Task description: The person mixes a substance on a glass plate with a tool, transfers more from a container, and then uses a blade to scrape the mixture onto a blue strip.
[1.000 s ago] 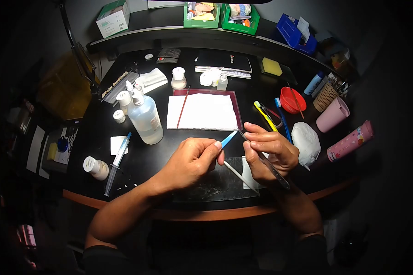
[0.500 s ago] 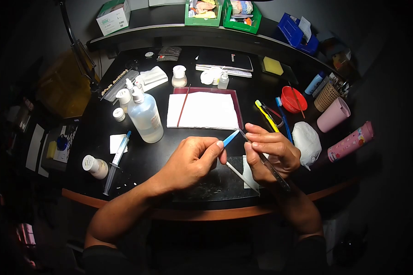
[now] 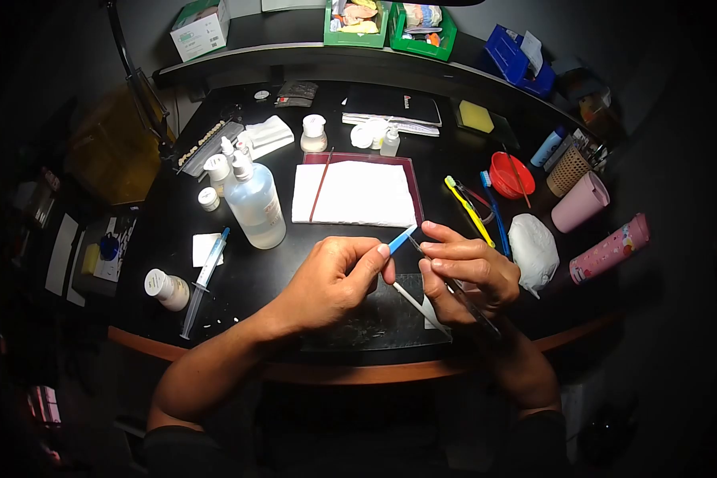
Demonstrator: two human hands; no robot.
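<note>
My left hand (image 3: 338, 275) is closed, thumb against fingers, around a slim blue piece (image 3: 401, 239) with a pale pointed tip. My right hand (image 3: 474, 275) grips a dark, thin-handled instrument (image 3: 478, 312) like a pen, its working end close to the blue piece's tip. The fine end of that instrument is too small to make out. Below the hands, a white rod (image 3: 418, 304) slants across a glass slab (image 3: 358, 327). Just beyond the fingers, a folded white paper towel (image 3: 362, 195) rests on a dark red board, with a thin red-handled brush (image 3: 322, 187) across it.
To the left stand a large clear bottle (image 3: 256, 211), a lidded jar (image 3: 166, 288) and a syringe (image 3: 205, 283). Rightward are yellow (image 3: 470, 211) and blue toothbrushes, a red bowl (image 3: 510, 177), a white bag (image 3: 532, 253) and pink tumblers. Green bins (image 3: 355, 38) line the shelf behind.
My right hand has shifted slightly left and its instrument has tilted a little, the handle end dropping. My left hand holds the blue piece almost still. The whole view has moved slightly.
</note>
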